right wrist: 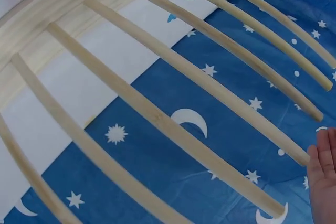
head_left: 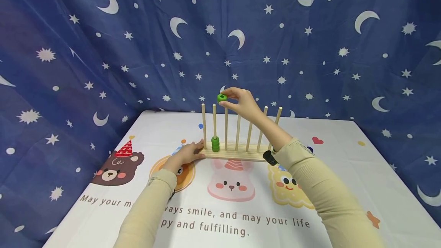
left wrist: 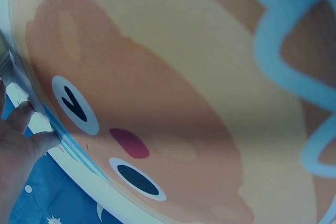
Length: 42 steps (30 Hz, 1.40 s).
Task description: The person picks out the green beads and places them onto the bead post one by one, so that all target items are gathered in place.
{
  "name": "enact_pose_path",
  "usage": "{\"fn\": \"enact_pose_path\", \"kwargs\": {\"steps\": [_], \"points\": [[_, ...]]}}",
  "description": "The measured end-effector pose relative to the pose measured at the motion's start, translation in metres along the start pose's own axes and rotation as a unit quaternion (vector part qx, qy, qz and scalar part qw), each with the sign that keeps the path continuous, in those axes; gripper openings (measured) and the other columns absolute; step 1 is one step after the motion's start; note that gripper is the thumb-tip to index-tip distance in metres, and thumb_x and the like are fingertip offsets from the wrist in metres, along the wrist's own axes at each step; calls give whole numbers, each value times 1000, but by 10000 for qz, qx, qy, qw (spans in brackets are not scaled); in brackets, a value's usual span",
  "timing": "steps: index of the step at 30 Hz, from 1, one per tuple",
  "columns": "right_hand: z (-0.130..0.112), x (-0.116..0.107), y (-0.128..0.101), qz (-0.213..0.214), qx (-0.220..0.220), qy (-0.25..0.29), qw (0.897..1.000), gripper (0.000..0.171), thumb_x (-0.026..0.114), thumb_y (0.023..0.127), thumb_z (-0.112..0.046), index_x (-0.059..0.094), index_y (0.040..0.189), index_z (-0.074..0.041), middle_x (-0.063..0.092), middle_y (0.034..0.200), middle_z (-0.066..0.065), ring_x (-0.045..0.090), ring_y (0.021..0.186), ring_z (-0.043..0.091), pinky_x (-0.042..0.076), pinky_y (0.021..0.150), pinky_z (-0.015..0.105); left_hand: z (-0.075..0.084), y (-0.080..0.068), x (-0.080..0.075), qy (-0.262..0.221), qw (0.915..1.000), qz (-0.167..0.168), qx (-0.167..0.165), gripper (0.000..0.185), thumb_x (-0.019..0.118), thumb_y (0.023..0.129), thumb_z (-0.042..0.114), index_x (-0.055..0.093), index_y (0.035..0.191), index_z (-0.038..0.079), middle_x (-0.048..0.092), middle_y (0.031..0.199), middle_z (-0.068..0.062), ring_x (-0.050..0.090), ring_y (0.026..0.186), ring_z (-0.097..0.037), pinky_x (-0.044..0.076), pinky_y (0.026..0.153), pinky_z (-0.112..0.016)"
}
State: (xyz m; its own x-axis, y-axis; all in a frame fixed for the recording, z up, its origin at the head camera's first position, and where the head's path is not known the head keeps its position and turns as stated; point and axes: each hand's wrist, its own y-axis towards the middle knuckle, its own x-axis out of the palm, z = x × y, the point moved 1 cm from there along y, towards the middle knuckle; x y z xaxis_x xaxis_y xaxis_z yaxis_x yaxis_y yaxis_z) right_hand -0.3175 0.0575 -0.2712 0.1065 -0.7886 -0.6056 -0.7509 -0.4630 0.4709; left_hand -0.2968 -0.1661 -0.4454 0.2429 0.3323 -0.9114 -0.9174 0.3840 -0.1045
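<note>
A wooden rack with 7 upright rods is seen on the table, and everything is placed relative to it. A green bead is pinched between thumb and fingertips of the right hand — it is held just above the tops of the 2nd and 3rd rods from the left. A stack of green beads is already threaded on the 2nd rod, resting at the base of the rack. The left hand is laid against the left end of the base, fingers relaxed and nothing gripped. Behind the rack a blue cloth with moons and stars is hung.
</note>
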Motion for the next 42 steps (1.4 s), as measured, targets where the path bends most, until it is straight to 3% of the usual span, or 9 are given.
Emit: {"fn": "enact_pose_path", "kwargs": {"steps": [11, 23, 32, 42], "points": [[6, 14, 11, -440, -22, 113, 9990, 34, 63, 80, -19, 59, 109, -2, 62, 102, 12, 60, 95, 21, 47, 88, 33, 3, -4, 4, -35, 10000, -48, -23, 55, 54, 85, 36, 42, 131, 9, 26, 143, -6, 26, 128, -41, 23, 105, -52], [12, 23, 13, -505, 120, -240, 9984, 35, 65, 79, -23, 60, 109, -6, 63, 103, 8, 60, 97, 17, 47, 90, 29, 2, -4, 3, 40, 10000, -62, -36, 56, 54, 85, 37, 41, 132, 10, 26, 143, -7, 27, 127, -41, 25, 104, -52], [9, 20, 15, -644, 191, -444, 9968, 50, 65, 77, -33, 53, 118, -7, 59, 114, 10, 55, 107, 20, 43, 94, 32, 2, -1, 1, 57, 10000, -17, 49, 56, 54, 85, 36, 41, 132, 10, 26, 144, -6, 27, 127, -42, 25, 104, -51], [8, 21, 16, -682, 266, -623, 9954, 46, 64, 79, -34, 55, 116, -8, 60, 113, 9, 56, 105, 20, 45, 92, 32, 1, -2, 0, 37, 10000, 13, -3, 57, 55, 84, 37, 39, 133, 11, 26, 143, -6, 27, 127, -41, 25, 104, -52]]}}
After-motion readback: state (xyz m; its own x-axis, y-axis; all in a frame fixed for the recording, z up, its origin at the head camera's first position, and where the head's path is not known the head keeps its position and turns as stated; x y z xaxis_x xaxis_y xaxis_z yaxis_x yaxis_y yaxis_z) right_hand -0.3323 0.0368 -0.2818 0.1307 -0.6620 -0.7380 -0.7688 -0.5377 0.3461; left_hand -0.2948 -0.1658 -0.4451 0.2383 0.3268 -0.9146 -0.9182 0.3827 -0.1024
